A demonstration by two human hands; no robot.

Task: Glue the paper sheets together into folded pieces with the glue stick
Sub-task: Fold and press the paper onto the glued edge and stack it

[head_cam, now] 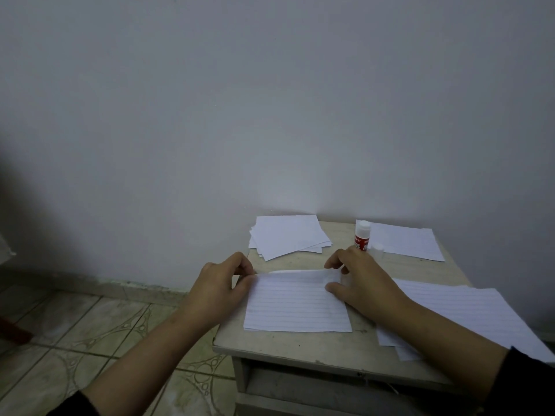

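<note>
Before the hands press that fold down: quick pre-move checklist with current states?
1. Left hand pinches the far left corner of the white lined paper sheet: ok.
2. Right hand pinches the far right corner: ok.
3. Folded far strip straight across the sheet: ok.
4. Glue under the strip: cannot tell.
5. Red-and-white glue stick upright, apart from the sheet: ok.
6. Glue stick capped: not ok, its clear plastic cap stands beside it.
</note>
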